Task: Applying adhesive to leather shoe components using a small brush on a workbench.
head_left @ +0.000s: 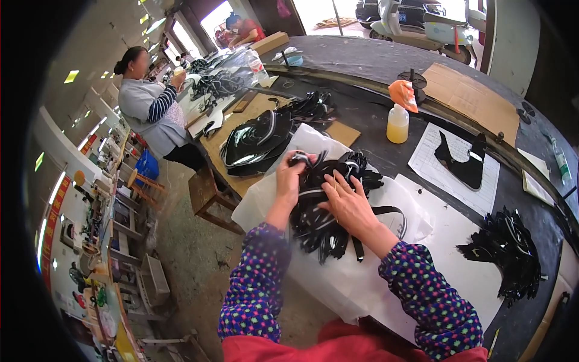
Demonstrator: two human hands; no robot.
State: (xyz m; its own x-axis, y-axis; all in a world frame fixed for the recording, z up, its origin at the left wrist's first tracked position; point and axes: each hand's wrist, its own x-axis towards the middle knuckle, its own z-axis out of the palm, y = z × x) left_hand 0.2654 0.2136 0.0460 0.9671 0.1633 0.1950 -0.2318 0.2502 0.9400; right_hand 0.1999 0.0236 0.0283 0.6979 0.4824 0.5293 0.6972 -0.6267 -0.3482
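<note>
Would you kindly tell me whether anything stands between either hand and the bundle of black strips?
Nothing visible does: the right hand rests directly on the bundle of black strips, and the left hand holds strips at its upper left. The white sheet lies beneath, not between.

Floor (190, 259): grey, worn. Stool (206, 192): brown wood, stands beside long black-topped worktable (368, 105). Workbenches (118, 289): one row, far left. Strip light (57, 196): lit. Doorway (316, 15): open, daylight enters. Wall section (511, 60): pale, upper right.
</note>
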